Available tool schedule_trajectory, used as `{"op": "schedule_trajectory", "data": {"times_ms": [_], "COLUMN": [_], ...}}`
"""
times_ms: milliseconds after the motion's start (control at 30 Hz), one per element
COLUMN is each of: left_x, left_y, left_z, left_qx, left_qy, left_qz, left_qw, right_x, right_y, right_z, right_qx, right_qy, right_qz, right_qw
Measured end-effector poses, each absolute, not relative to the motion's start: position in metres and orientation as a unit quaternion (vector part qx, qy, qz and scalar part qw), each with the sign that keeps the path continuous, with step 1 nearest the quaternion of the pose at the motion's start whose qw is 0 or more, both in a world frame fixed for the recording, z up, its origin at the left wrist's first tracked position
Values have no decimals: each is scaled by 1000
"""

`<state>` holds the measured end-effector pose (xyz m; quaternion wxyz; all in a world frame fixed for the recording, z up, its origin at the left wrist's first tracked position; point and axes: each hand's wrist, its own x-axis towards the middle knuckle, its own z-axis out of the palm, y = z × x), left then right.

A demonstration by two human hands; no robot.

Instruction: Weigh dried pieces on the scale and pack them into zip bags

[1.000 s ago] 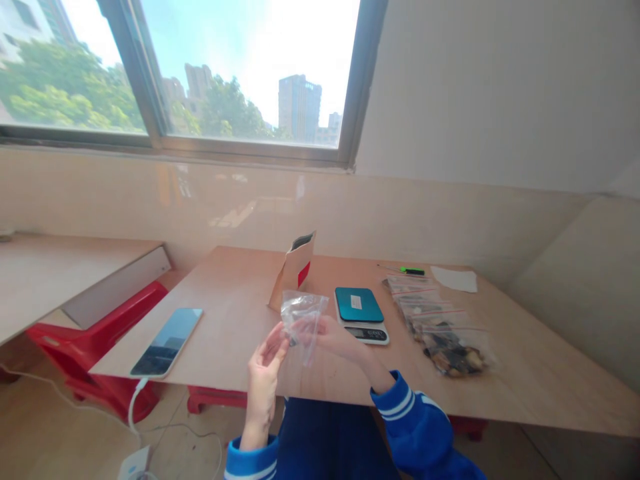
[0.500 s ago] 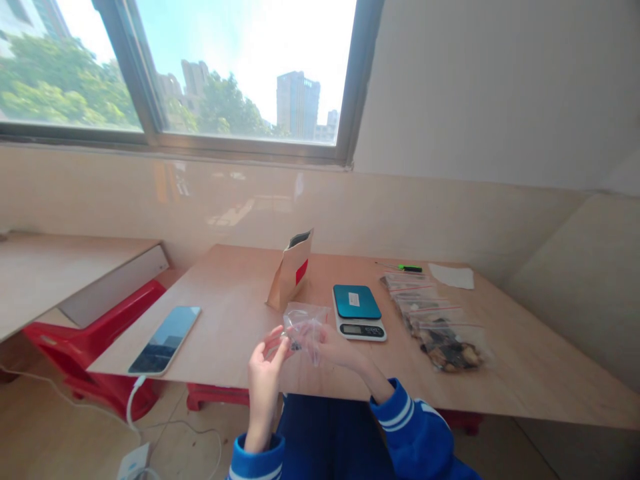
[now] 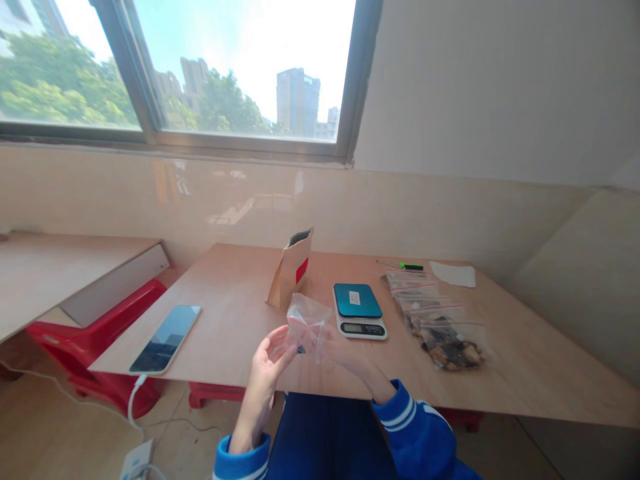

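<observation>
In front of me, over the near edge of the table, is a clear plastic bag [image 3: 309,317] with a small dark piece [image 3: 301,349] low in it. My left hand [image 3: 271,352] pinches the bag's left side between thumb and fingers. On the other side, my right hand [image 3: 345,348] grips the bag, its fingers partly seen through the plastic. A brown paper pouch [image 3: 287,277] with a red label stands upright behind the bag, its top open. Just right of my hands lies a kitchen scale [image 3: 357,300] with a teal plate.
Several clear zip bags [image 3: 453,343] of dark and tan dried pieces overlap in a row at right. Behind them lie a green-and-black screwdriver [image 3: 411,266] and a white paper sheet [image 3: 454,274]. A phone [image 3: 166,339] with a white cable lies at left, by a red chair [image 3: 100,360].
The bag has risen a little and tilted. My left hand has shifted slightly, and the small shiny thing at its fingertips no longer shows there. My right hand stays nearly in place.
</observation>
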<state>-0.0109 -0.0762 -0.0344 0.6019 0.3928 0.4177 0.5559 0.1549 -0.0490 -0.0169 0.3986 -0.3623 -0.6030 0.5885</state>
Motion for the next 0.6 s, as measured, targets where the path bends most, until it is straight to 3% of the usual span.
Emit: {"op": "schedule_trajectory", "data": {"times_ms": [267,600], "left_x": [-13,-13], "left_y": [-71,-69], "left_z": [-46,-56], "left_qx": [414,358], "left_qy": [429,484], "left_qz": [547,551], "left_qw": [587,577], "right_x": [153,150], "right_y": [-48,-44], "right_z": [-25,-40], "right_qx": [-352,-398], "right_qy": [-582,-657], "right_qz": [617,496], "right_qw": [396,404]}}
